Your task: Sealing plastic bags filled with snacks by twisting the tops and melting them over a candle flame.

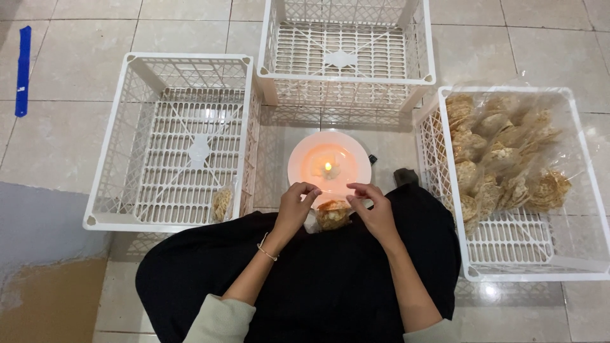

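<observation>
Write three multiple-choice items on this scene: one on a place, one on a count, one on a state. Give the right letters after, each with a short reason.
1. Where does the crate full of bagged crackers stand?
A. At the person's right
B. At the person's left
C. Straight ahead, past the plate

2. How many white crates are in view?
A. Two
B. Three
C. Five

3. What is the state of the candle on the plate?
A. Unlit
B. Lit
C. Lying on the floor

Answers:
1 A: the filled crate sits by the right hand.
2 B: one at the left, one ahead, one at the right.
3 B: a small flame glows on the plate, just past the small bag of crackers that the left hand and right hand pinch at its top.
</observation>
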